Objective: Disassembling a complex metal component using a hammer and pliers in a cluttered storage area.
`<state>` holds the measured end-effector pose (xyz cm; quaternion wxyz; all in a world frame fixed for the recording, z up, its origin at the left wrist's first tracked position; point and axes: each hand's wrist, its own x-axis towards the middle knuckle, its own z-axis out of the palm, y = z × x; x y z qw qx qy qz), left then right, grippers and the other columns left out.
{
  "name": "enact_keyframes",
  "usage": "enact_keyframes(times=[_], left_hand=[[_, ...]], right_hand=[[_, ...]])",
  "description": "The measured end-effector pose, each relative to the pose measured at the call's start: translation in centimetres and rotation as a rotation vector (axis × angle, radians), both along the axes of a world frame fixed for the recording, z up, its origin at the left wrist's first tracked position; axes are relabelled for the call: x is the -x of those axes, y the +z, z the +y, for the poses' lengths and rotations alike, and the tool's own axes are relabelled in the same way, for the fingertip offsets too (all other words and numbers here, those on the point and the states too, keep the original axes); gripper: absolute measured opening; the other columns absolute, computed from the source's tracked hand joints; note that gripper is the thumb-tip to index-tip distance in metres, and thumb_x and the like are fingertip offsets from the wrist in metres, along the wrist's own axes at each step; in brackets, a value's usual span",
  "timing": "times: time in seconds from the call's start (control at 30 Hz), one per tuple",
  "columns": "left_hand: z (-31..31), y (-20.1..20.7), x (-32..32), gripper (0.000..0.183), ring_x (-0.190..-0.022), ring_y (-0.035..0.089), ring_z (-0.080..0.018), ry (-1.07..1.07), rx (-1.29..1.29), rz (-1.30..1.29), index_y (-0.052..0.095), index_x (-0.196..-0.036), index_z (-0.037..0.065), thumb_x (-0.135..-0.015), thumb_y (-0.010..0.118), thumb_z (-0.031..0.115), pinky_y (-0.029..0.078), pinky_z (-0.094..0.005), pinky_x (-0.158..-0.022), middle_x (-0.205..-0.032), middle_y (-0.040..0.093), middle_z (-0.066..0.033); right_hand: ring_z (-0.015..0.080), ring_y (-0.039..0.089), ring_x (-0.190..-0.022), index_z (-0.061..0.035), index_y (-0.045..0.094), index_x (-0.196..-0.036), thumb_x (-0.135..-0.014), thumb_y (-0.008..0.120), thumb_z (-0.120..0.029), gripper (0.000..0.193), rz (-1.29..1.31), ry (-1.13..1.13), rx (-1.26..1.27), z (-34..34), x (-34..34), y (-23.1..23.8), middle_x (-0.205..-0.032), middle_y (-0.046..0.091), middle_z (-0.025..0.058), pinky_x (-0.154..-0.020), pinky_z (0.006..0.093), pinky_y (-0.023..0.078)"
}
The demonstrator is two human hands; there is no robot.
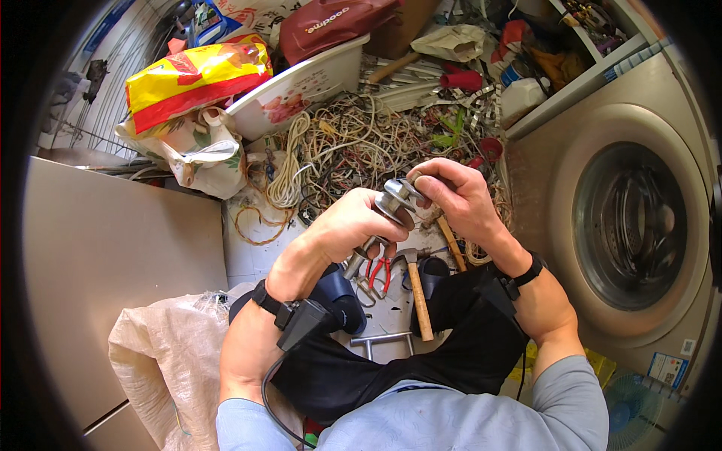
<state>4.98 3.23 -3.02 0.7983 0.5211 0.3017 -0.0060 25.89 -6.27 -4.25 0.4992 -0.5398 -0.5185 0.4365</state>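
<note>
Behind both hands, tangled wires (353,150), basin (301,83), perhaps a hammer (416,289) below.

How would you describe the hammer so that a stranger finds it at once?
Start at the washing machine on the right, then look left to the floor between the person's knees. The hammer lies there, metal head up, beside red-handled pliers; only it has a long pale wooden handle.
</note>
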Motion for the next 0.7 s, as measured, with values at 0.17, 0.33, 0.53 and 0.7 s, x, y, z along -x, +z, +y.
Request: enact_keyframes(times=[0.17, 0.33, 0.53, 0.7], left_hand=[[-0.3, -0.1, -0.1, 0.021, -0.062, 0.068, -0.0137, 0.021, 0.239, -0.066, 0.074, -0.102, -0.001, -0.081, 0.077, 0.005, 0.048, -0.0250, -0.049, -0.080, 0.071, -0.0047], [-0.5, -0.9, -0.4, 0.025, -0.064, 0.068, -0.0133, 0.011, 0.148, -0.050, 0.074, -0.106, 0.000, -0.082, 0.077, 0.006, 0.049, -0.0257, -0.051, -0.079, 0.069, -0.0035], [-1.0, -1.4, -0.8, 0.021, -0.066, 0.060, -0.0081, 0.071, -0.168, 0.057, 0.076, -0.102, 0.005, -0.082, 0.075, 0.012, 0.046, -0.0268, -0.057, -0.077, 0.066, 0.0014], [-1.1, -2.4, -1.0, 0.022, -0.070, 0.057, -0.0074, 0.106, -0.309, 0.072, 0.076, -0.101, 0.006, -0.082, 0.076, 0.017, 0.046, -0.0282, -0.063, -0.077, 0.067, 0.0025]], right_hand=[[0.0087, 0.062, -0.078, 0.0045, 0.070, -0.113, -0.104, 0.063, -0.006, 0.016, 0.058, 0.004, 0.015, 0.1, -0.1, -0.2, -0.091, 0.069, 0.0037, -0.071, 0.0253, 0.053], [0.0088, 0.061, -0.079, 0.0043, 0.070, -0.114, -0.104, 0.062, -0.006, 0.017, 0.083, 0.041, -0.010, 0.2, -0.4, -0.1, -0.094, 0.069, 0.0037, -0.072, 0.0254, 0.053], [0.0094, 0.064, -0.080, 0.0029, 0.070, -0.117, -0.102, 0.064, -0.005, 0.017, 0.063, 0.018, -0.017, 0.2, -0.3, -0.7, -0.099, 0.068, 0.0037, -0.073, 0.0250, 0.054], [0.0098, 0.065, -0.081, 0.0027, 0.070, -0.119, -0.102, 0.064, -0.004, 0.019, 0.017, 0.014, -0.037, 0.3, -0.2, -1.1, -0.101, 0.068, 0.0046, -0.074, 0.0253, 0.055]])
